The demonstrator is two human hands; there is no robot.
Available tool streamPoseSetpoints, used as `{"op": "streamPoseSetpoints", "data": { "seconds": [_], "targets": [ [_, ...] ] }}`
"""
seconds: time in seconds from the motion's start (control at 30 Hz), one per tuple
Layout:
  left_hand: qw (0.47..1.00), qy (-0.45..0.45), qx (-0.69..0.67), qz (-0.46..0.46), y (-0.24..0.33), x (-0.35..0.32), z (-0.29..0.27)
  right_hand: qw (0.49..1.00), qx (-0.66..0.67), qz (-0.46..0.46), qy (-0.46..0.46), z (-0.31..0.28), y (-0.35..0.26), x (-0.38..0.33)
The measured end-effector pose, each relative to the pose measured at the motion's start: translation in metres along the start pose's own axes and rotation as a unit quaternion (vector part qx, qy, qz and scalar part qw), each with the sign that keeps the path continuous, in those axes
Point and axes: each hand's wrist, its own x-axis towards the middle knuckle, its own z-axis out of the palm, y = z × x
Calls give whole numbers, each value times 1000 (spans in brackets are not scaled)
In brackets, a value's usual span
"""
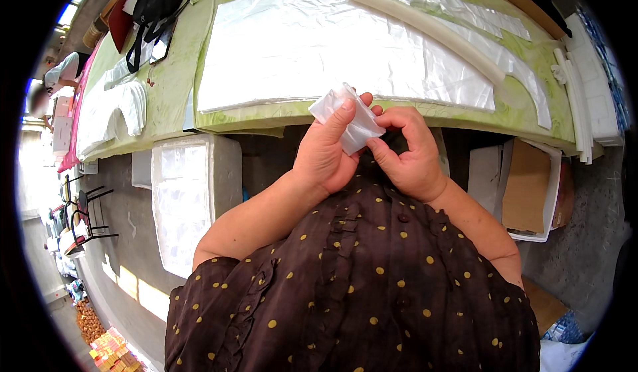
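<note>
A small folded piece of clear plastic film (360,124) is held up between my two hands, just off the near edge of the table. My left hand (327,151) is closed on it, thumb pressed along its upper face and fingers behind. At its right edge, my right hand (413,154) pinches the film between thumb and bent forefinger. Beyond my hands, a large stack of white plastic sheets (279,46) lies flat on the table. A long pale tube or roll (425,29) rests slantwise over the sheets' right part.
The table wears a green patterned cover (179,99). A black bag (156,6) lies at its far left, white garment-shaped pieces (119,109) at the left. Below stand a white foam box (179,199) on the left and a box with cardboard (525,186) on the right. Another person (63,73) is far left.
</note>
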Motion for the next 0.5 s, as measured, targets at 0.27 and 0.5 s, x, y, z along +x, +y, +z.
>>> {"op": "streamPoseSetpoints", "data": {
  "seconds": [0.27,0.5],
  "targets": [
    [1000,-2,19,2,-11,0,-8,971,188,142,28,7,6,-10],
    [999,-9,36,-8,-13,1,-16,918,259,298,-40,-1,15,-12]
  ]
}}
